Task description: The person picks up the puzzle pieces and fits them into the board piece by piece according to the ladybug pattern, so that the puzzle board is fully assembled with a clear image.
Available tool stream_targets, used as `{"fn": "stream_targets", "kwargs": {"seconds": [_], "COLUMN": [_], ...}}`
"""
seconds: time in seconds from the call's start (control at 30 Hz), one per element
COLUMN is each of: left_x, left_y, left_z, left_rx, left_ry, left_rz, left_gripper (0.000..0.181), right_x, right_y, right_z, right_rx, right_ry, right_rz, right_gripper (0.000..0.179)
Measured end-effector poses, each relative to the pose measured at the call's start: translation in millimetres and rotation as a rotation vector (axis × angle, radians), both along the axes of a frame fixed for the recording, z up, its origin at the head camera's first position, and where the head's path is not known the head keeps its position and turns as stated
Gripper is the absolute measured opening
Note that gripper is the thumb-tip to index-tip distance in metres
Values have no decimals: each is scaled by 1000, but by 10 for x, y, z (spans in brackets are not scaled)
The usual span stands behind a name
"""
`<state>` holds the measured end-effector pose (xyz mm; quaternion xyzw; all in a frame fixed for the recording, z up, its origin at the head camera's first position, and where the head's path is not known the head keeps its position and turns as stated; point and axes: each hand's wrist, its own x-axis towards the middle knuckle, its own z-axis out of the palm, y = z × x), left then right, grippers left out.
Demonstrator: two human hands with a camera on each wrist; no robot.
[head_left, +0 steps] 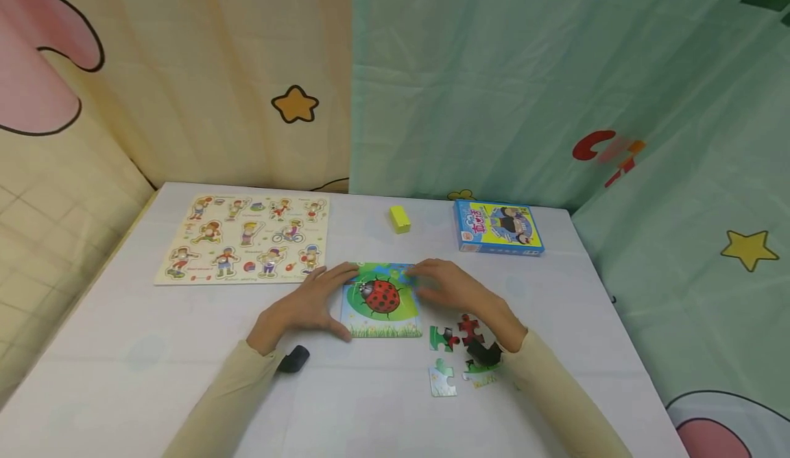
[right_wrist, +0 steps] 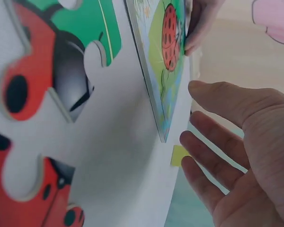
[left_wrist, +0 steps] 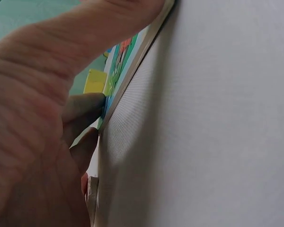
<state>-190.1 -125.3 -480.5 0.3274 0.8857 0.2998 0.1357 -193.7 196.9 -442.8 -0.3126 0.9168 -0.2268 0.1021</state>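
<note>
A square ladybug picture board (head_left: 380, 307) lies on the table between my hands. My left hand (head_left: 305, 300) touches its left side, thumb by the near corner and fingertips by the far one. In the left wrist view the thumb (left_wrist: 99, 33) looks straight against the board's edge. My right hand (head_left: 447, 285) is by the far right corner, fingers spread and holding nothing. A small gap parts it from the board in the right wrist view. Loose ladybug puzzle pieces (head_left: 442, 379) lie below my right hand, some partly hidden by the wrist camera.
A cream board of sport figures (head_left: 247, 238) lies at the back left. A yellow block (head_left: 400, 219) stands behind the ladybug board. To the back right is a blue and yellow box (head_left: 498, 228). Curtains hang beyond the white table (head_left: 345, 403).
</note>
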Motion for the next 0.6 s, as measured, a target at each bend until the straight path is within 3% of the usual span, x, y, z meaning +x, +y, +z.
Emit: {"fn": "stream_targets", "kwargs": {"seconds": [0.6], "left_x": [-3], "left_y": [-9], "left_z": [-4], "left_rx": [5], "left_ry": [14], "left_rz": [-11], "left_gripper": [120], "right_x": [670], "right_y": [407], "right_z": [-57], "right_rx": [-88], "right_ry": [-109], "right_rz": [-26], "right_gripper": [40]}}
